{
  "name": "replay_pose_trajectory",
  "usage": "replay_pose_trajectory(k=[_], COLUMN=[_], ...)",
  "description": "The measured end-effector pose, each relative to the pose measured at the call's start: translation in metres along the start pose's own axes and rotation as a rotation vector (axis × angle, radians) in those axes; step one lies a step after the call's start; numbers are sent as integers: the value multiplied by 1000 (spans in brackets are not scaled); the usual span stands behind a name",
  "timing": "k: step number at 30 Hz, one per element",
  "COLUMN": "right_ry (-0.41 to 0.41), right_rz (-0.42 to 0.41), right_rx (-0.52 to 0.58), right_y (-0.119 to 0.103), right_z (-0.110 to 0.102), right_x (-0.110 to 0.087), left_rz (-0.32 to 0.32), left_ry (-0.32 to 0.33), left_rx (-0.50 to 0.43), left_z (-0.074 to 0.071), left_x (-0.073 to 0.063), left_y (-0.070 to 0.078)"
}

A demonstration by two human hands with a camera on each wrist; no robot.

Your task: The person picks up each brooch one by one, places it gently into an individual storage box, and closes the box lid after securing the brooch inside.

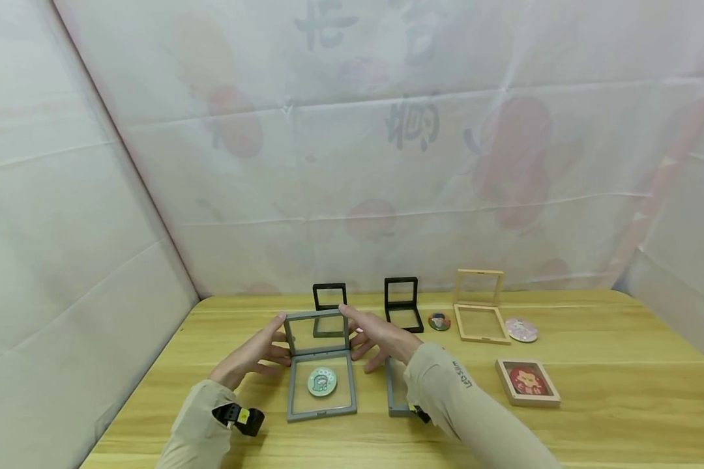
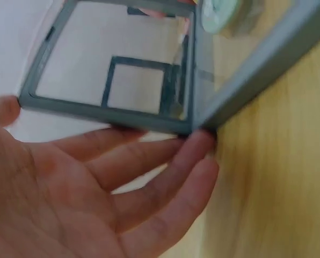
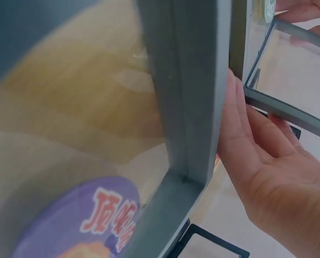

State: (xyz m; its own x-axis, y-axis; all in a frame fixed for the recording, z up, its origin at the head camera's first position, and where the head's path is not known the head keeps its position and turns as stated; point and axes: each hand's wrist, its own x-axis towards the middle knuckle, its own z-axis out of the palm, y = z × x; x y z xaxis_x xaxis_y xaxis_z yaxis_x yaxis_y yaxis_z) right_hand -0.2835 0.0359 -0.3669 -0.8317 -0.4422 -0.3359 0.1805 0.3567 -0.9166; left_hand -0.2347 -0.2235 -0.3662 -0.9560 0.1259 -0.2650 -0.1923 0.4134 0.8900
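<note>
An opened grey display frame (image 1: 321, 415), with clear film in both halves, lies on the table with its lid (image 1: 290, 335) raised. On its lower film sits a round mint-green badge (image 1: 322, 382) with a cartoon figure. My left hand (image 1: 255, 355) holds the lid's left side, thumb at the upper corner and fingertips (image 2: 200, 142) down by the hinge. Across from it, my right hand (image 1: 381, 335) holds the other side, thumb on the top corner. A second grey frame (image 1: 397, 412) is partly hidden under my right forearm; a purple badge (image 3: 90, 215) shows through its film in the right wrist view.
Behind stand small opened black frames (image 1: 403, 305) and a beige opened frame (image 1: 480, 306). A dark round badge (image 1: 439, 321) and a pale pink badge (image 1: 521, 329) lie beside them. At right is a closed beige frame (image 1: 534, 400) with a red badge inside.
</note>
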Motion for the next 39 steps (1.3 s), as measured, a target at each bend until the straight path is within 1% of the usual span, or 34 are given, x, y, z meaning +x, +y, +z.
replay_pose_trajectory(k=[4, 9, 12, 17, 19, 24, 29, 32, 36, 39], right_ry=[-26, -47, -43, -30, -30, -37, -56, -61, -62, -67], right_rz=[-12, -13, -13, -18, -16, -9, -10, -7, -24, -48], right_rx=[16, 33, 31, 20, 21, 13, -10, -27, -85, -127], right_y=[0, -1, -1, -1, -1, 1, 0, 0, -1, -2], right_z=[0, -1, -1, 0, 0, -1, -1, 0, 0, -1], right_x=[-1, -2, -2, -2, -3, -2, 0, 0, -2, -3], left_rz=[4, 21, 23, 4, 9, 34, 46, 54, 64, 83], left_ry=[-5, -35, -40, -28, -37, -94, -131, -148, -176, -210], left_rx=[-16, -11, -5, -13, -7, 18, 24, 32, 52, 74], left_z=[-4, -6, -6, -6, -6, -10, -17, -18, -19, -20], left_x=[0, -1, -1, -2, -2, -1, -1, 0, 0, 1], left_y=[-4, -6, -5, -6, -6, -6, -7, -8, -10, -10])
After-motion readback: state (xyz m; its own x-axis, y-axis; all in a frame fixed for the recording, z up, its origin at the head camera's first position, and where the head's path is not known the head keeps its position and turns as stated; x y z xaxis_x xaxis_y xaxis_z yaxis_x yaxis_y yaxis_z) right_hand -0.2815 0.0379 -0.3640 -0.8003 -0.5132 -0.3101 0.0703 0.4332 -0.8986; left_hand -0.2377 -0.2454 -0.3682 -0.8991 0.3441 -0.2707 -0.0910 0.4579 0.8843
